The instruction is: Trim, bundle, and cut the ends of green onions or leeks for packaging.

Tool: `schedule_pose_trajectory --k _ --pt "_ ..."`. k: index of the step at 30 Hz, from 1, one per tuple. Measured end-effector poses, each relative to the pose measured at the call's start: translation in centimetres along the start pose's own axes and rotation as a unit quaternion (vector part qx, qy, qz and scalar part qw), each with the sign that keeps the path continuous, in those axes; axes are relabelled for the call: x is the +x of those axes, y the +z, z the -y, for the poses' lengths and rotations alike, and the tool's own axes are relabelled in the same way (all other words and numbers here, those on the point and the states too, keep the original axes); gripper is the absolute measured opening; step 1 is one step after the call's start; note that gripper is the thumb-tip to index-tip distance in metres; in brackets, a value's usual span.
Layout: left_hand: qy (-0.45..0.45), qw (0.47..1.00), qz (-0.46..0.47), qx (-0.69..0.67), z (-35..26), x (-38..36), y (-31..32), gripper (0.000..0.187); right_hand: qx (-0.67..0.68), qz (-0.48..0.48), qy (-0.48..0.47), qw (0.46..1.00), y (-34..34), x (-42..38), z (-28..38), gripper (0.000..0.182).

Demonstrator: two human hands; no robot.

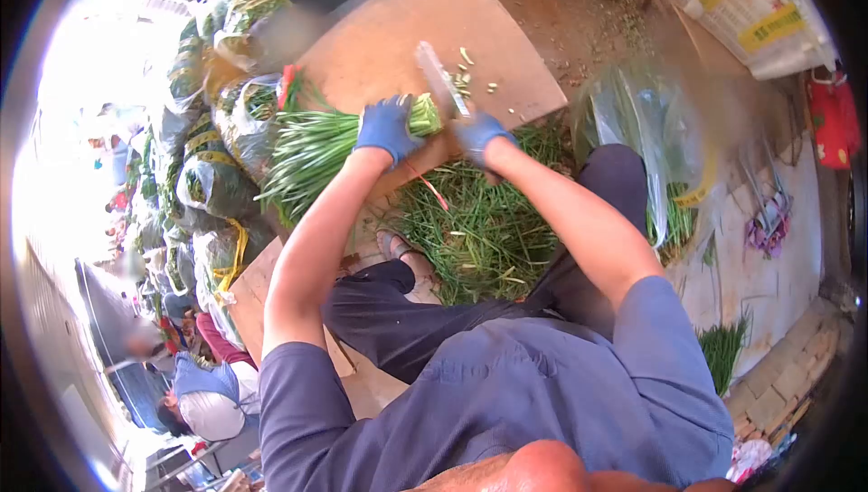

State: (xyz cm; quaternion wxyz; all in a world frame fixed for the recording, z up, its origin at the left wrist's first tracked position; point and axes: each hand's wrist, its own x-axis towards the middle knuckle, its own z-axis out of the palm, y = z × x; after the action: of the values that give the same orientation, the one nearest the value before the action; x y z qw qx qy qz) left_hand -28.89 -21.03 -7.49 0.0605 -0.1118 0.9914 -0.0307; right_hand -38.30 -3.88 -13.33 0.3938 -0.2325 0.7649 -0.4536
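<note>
A bundle of long green stalks (312, 148) lies across the left edge of a brown board (389, 35), its pale cut ends to the right. My left hand (389, 128), in a blue glove, is wrapped round the bundle near those ends. In my right hand (481, 137), also gloved in blue, is a knife (438, 76) with a wide blade pointing up and away over the board. The blade is just right of the cut ends, apart from them. Small trimmed pieces (459, 80) lie on the board beside the blade.
Loose green leaves (479, 230) are heaped between my legs. Bagged greens (212, 166) are stacked along the left. A clear plastic bag (637, 121) stands at my right knee, and a white sack (732, 4) is at the upper right. Another person (212, 402) is at lower left.
</note>
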Motion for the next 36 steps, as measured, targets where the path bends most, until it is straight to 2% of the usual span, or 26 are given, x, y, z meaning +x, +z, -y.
schedule_pose_trajectory --k 1,3,4,5,7,8,11,12,13,14,15,16,17,18,19,20,21,22,24,27,28,31,32,35,36 --pt "0.011 0.999 -0.035 -0.036 0.3 -1.4 -1.4 0.059 -0.021 -0.013 -0.019 1.000 -1.0 -0.5 -1.1 0.050" --pt "0.022 0.989 -0.106 -0.103 0.6 -4.7 -5.1 0.060 -0.094 0.021 0.105 0.990 -4.9 2.1 -5.2 0.051" --pt "0.028 0.983 -0.142 -0.113 0.9 -6.4 -6.8 0.063 0.037 -0.021 0.128 0.991 -7.3 2.7 -4.8 0.048" --pt "0.023 0.979 -0.165 -0.116 0.9 -8.0 -9.1 0.065 0.006 -0.117 0.040 0.992 -8.9 4.8 -5.8 0.044" --pt "0.021 0.970 -0.210 -0.122 0.2 -11.3 -13.3 0.070 -0.079 -0.108 0.021 0.991 -10.7 1.5 0.8 0.048" --pt "0.022 0.964 -0.229 -0.137 0.2 -12.7 -14.6 0.076 -0.127 -0.117 0.010 0.985 -10.0 2.3 1.1 0.050" --pt "-0.012 0.950 -0.237 -0.205 -1.0 -15.8 -18.3 0.075 -0.233 -0.153 -0.006 0.960 -6.6 6.3 -1.8 0.056" --pt "-0.008 0.918 -0.259 -0.300 -1.5 -16.5 -18.9 0.066 -0.249 -0.158 -0.006 0.955 -5.0 7.1 -3.2 0.058" --pt "-0.037 0.912 -0.244 -0.328 -2.1 -17.5 -20.1 0.065 -0.264 -0.164 -0.003 0.950 -4.4 6.9 -3.9 0.060" --pt "-0.060 0.904 -0.222 -0.361 -2.8 -18.5 -21.8 0.065 -0.397 -0.268 -0.256 0.840 -2.6 3.3 -4.2 0.061" --pt "-0.072 0.892 -0.191 -0.403 -3.8 -19.2 -22.6 0.064 -0.307 -0.182 -0.258 0.898 -3.0 -4.8 2.5 0.068" --pt "-0.126 0.854 -0.153 -0.482 -3.6 -20.0 -22.0 0.055 -0.056 0.079 -0.214 0.972 -3.6 -8.8 5.7 0.082" --pt "-0.198 0.839 -0.124 -0.491 -5.2 -20.4 -23.6 0.048 -0.054 0.049 -0.268 0.961 -2.9 -13.8 7.3 0.098" --pt "-0.180 0.818 -0.212 -0.503 -4.1 -20.8 -21.3 0.044 -0.056 0.016 -0.321 0.945 -2.2 -18.6 8.7 0.115" --pt "-0.105 0.846 -0.234 -0.468 -3.7 -20.0 -21.7 0.043 -0.017 0.009 -0.406 0.914 -2.9 -22.2 10.3 0.126" --pt "-0.028 0.864 -0.258 -0.432 -3.4 -19.3 -22.1 0.042 -0.026 -0.081 -0.531 0.843 -1.7 -21.5 10.2 0.133" --pt "0.069 0.863 -0.253 -0.431 -1.8 -17.1 -22.3 0.049 0.027 -0.159 -0.520 0.839 -2.7 -22.8 10.2 0.139" --pt "0.166 0.852 -0.240 -0.434 -0.1 -15.2 -22.5 0.056 0.018 -0.221 -0.528 0.820 -5.6 -24.5 9.8 0.139" --pt "0.261 0.765 -0.169 -0.564 -8.4 -12.4 -27.8 0.056 0.003 -0.330 -0.555 0.764 -10.3 -28.7 9.4 0.139" --pt "0.389 0.737 -0.138 -0.535 -17.4 -8.3 -31.8 0.061 -0.118 -0.451 -0.516 0.719 -16.2 -35.2 7.7 0.135" --pt "0.428 0.726 -0.129 -0.522 -20.5 -7.1 -32.9 0.062 -0.115 -0.449 -0.532 0.709 -18.4 -37.6 7.5 0.135" --pt "0.536 0.679 -0.103 -0.491 -29.9 -4.4 -36.1 0.067 -0.056 -0.447 -0.481 0.752 -23.0 -42.5 6.7 0.128" --pt "0.568 0.660 -0.093 -0.482 -33.3 -3.9 -37.1 0.068 -0.079 -0.566 -0.529 0.628 -24.1 -43.7 5.8 0.123" --pt "0.659 0.591 -0.063 -0.461 -42.5 -3.1 -39.0 0.073 -0.061 -0.668 -0.439 0.597 -25.8 -49.4 1.1 0.117" --pt "0.677 0.571 -0.047 -0.462 -44.8 -3.0 -39.1 0.075 0.025 -0.647 -0.418 0.637 -26.1 -51.6 -1.5 0.112"
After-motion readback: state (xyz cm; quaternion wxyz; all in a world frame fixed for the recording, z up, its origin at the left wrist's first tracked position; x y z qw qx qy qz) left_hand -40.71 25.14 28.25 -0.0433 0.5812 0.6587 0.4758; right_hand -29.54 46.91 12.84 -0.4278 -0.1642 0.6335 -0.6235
